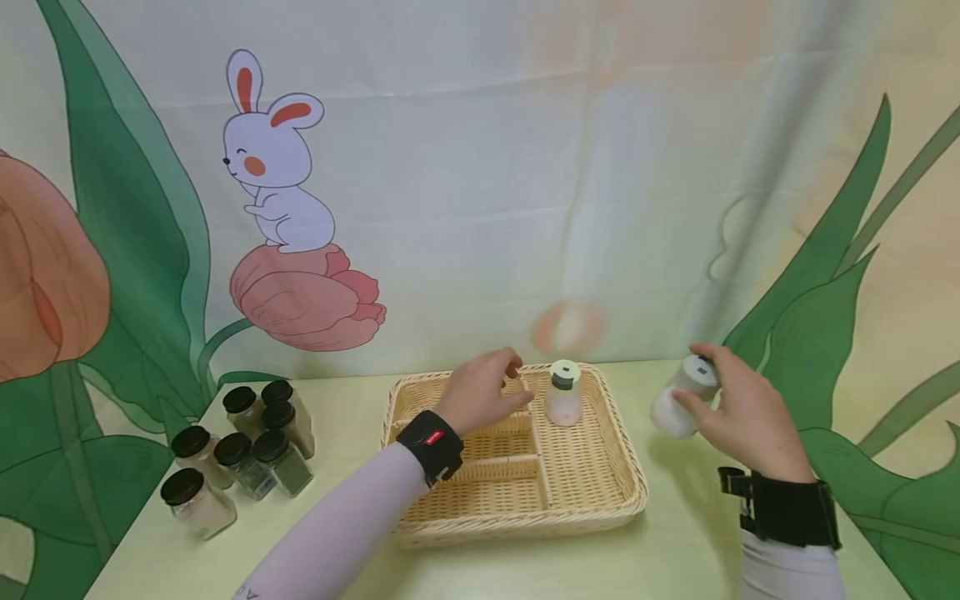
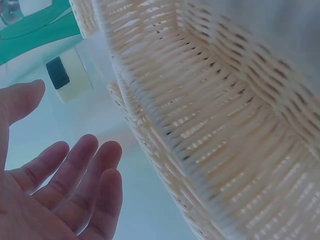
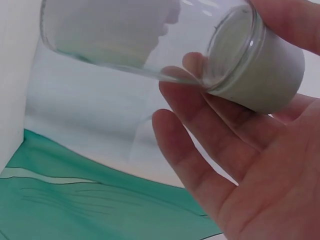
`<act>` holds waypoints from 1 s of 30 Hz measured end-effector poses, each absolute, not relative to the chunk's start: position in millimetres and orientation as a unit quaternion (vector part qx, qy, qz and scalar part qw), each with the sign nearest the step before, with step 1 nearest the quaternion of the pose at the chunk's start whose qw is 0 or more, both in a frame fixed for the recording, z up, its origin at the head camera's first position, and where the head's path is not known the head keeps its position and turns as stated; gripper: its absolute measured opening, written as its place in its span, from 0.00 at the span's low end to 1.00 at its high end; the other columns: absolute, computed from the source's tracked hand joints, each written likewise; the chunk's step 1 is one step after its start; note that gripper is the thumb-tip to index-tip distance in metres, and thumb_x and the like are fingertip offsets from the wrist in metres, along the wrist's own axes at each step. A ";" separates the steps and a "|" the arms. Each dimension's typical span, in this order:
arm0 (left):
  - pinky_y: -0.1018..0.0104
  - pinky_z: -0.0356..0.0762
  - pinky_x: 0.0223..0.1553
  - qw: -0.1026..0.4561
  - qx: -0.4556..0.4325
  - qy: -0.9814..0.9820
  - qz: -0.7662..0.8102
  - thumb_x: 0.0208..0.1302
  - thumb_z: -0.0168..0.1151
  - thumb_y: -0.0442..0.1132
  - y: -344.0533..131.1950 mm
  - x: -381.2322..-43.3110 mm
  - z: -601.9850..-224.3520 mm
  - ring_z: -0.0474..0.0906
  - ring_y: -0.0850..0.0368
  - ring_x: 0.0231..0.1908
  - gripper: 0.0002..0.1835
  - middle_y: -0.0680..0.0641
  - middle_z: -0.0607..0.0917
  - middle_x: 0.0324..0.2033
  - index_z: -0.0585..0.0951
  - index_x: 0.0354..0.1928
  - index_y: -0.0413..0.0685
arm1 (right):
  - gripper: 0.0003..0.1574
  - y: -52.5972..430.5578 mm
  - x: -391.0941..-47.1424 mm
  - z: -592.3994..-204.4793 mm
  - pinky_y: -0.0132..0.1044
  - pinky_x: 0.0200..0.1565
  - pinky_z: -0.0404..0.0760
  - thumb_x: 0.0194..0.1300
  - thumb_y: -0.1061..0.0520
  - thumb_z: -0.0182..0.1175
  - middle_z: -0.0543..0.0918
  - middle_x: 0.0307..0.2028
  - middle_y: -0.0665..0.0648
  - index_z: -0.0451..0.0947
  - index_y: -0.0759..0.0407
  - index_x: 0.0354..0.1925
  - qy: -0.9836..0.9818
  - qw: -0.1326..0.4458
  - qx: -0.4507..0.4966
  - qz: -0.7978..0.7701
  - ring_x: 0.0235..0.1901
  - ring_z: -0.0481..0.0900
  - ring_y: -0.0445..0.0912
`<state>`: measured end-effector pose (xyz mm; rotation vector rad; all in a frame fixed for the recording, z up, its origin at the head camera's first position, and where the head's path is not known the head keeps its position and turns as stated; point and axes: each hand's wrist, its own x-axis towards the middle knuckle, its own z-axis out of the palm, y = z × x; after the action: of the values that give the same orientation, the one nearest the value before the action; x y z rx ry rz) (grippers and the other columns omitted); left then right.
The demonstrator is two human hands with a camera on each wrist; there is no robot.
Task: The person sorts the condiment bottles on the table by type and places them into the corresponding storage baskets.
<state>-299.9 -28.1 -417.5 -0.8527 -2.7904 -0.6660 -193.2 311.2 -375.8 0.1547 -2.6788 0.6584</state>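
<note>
My right hand (image 1: 750,412) grips a clear glass shaker jar (image 1: 671,412) near its pale grey cap (image 3: 277,70). The jar is tilted to the right of the wicker basket (image 1: 517,527), with white contents inside. Above the basket's left compartments is my left hand (image 1: 483,392), its fingers loosely bent and holding nothing in the left wrist view. A second jar with a pale cap (image 1: 564,396) stands in the basket's long right compartment, to the right of the left hand. Part of its cap (image 2: 70,75) shows beyond the left thumb.
Several black-lidded spice jars (image 1: 273,458) stand together on the table (image 1: 337,517), left of the basket. Dividers (image 1: 542,471) split the basket into a long right section and smaller left ones. A printed curtain (image 1: 465,208) hangs directly behind the table.
</note>
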 end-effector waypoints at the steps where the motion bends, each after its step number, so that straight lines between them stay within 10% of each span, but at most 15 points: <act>1: 0.65 0.76 0.40 0.076 -0.287 -0.929 -0.221 0.61 0.61 0.64 -29.8 -298.3 -418.0 0.79 0.61 0.41 0.30 0.54 0.84 0.45 0.79 0.56 0.52 | 0.48 310.0 -192.7 -374.7 0.52 0.37 0.74 0.64 0.38 0.62 0.78 0.54 0.68 0.64 0.65 0.70 -0.952 0.189 0.058 0.232 0.38 0.76 0.56; 12: 0.67 0.76 0.36 0.108 -0.293 -0.927 -0.209 0.60 0.62 0.64 -49.9 -272.6 -419.6 0.78 0.63 0.39 0.25 0.55 0.83 0.45 0.78 0.52 0.56 | 0.44 290.5 -186.6 -367.1 0.40 0.28 0.66 0.63 0.39 0.63 0.80 0.44 0.61 0.67 0.62 0.67 -0.949 0.202 0.094 0.223 0.27 0.67 0.47; 30: 0.68 0.77 0.39 0.187 -0.294 -0.912 -0.216 0.59 0.64 0.62 -103.9 -229.6 -408.7 0.79 0.64 0.43 0.27 0.56 0.84 0.47 0.79 0.55 0.55 | 0.40 262.1 -182.3 -362.6 0.54 0.46 0.77 0.60 0.44 0.67 0.82 0.49 0.61 0.71 0.63 0.63 -0.942 0.214 0.146 0.216 0.47 0.80 0.56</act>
<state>-229.6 -103.9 -408.7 -0.8270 -2.5688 -0.6070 -182.3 262.1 -362.6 0.4049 -2.6131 0.5982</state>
